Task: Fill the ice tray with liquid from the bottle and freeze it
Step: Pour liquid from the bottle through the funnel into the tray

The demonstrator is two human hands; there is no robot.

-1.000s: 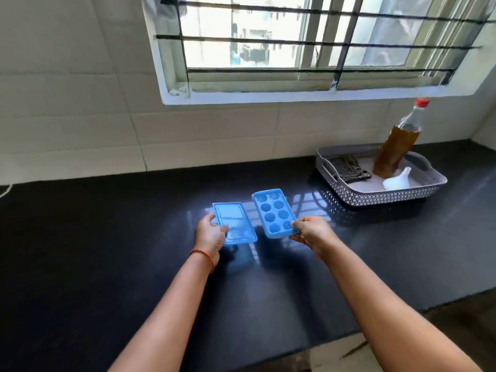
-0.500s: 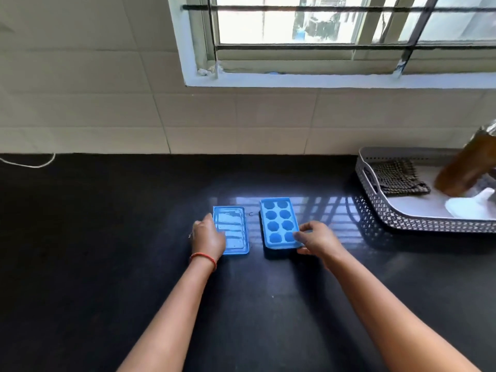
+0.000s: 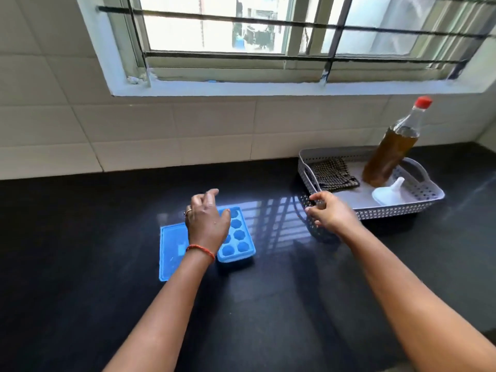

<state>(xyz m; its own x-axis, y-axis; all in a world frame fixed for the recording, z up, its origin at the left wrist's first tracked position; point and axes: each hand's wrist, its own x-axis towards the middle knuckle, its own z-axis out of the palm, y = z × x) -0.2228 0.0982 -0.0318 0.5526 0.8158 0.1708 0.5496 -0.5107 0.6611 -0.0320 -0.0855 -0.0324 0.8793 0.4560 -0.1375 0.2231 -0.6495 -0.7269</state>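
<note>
Ice tray [image 3: 239, 238] lengthwise twd wall [image 3: 161, 130], approx.

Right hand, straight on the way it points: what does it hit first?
Probably the near left corner of the grey perforated basket; the right hand overlaps it in view, but depth is unclear.

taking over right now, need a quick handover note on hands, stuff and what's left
Left hand: open, hovering over the blue plastic ice tray, holding nothing.
Right hand: open, at the left end of the grey perforated basket.
Tray sits uncovered on the black counter, its flat blue lid beside it on the left.
Clear red-capped bottle of brown liquid and white funnel are in the basket.
Done: lid off. Left: fetch bottle, fill, cover, freeze.
</note>
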